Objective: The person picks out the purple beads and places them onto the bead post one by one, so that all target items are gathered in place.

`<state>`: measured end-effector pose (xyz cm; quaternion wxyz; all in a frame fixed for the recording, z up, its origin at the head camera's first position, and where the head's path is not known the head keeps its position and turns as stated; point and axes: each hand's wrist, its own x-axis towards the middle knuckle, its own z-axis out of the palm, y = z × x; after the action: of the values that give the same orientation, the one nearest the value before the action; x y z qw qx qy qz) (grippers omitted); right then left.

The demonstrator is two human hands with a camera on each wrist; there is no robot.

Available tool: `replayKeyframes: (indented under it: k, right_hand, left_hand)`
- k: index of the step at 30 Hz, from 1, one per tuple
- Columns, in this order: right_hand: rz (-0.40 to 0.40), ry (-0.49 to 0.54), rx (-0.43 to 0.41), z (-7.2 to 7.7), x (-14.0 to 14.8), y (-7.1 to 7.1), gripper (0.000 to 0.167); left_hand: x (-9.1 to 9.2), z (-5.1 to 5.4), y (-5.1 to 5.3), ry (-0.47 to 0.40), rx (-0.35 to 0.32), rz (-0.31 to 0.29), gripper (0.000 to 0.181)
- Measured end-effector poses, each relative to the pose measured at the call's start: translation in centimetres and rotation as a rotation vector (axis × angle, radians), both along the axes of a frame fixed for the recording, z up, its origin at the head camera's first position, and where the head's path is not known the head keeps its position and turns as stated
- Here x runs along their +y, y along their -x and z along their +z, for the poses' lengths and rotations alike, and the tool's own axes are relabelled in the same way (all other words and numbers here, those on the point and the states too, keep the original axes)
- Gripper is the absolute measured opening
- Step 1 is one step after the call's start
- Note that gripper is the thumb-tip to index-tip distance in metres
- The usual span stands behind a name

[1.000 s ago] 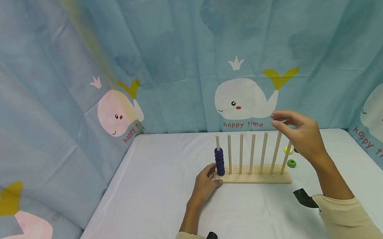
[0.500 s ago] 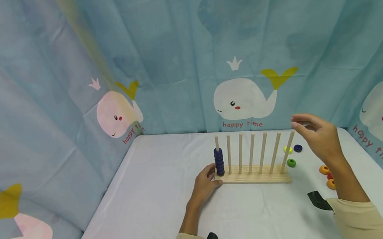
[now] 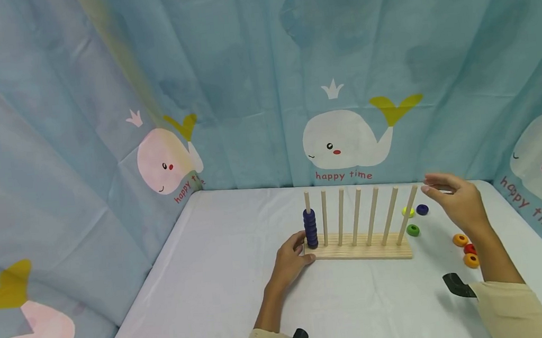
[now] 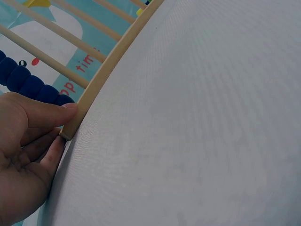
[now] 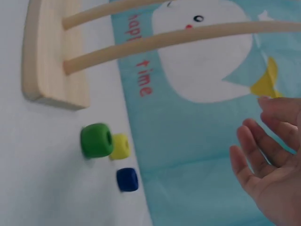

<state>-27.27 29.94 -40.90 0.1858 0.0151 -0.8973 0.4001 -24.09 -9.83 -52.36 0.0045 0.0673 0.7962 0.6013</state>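
A pale wooden peg rack (image 3: 359,255) stands on the white table, with several upright pegs in a row. Dark blue beads (image 3: 311,229) are stacked on its leftmost peg; the other pegs are bare. My left hand (image 3: 288,258) grips the left end of the base, thumb in front and fingers round behind, as the left wrist view also shows. Beyond the rack's right end, my right hand (image 3: 460,202) hovers above the table near the last peg's top. Its fingers are loosely bent and hold nothing. A green bead (image 5: 97,140), a yellow bead (image 5: 120,146) and a blue bead (image 5: 127,179) lie below it.
By the right forearm lie an orange bead (image 3: 460,240), a red bead (image 3: 469,249) partly covered by the arm, and another orange bead (image 3: 471,260). A blue curtain (image 3: 245,86) printed with whales hangs behind the table (image 3: 232,278) and along its sides.
My right hand has moved right and then down, from over the right pegs to beyond the rack's end, uncovering loose beads. My left hand and the rack have stayed put.
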Motion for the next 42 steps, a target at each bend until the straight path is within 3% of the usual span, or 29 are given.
replayKeyframes:
  k: [17, 42]
  right_hand:
    - [0.073, 0.051, -0.201, -4.4, 2.5, 1.9, 0.062]
    - [0.105, 0.094, -0.388, -6.8, 3.1, 3.8, 0.077]
  left_hand:
    - [0.1, -0.1, 0.0, -0.001, 0.010, -0.005, 0.067]
    - [0.1, 0.0, -0.1, -0.002, 0.004, 0.002, 0.067]
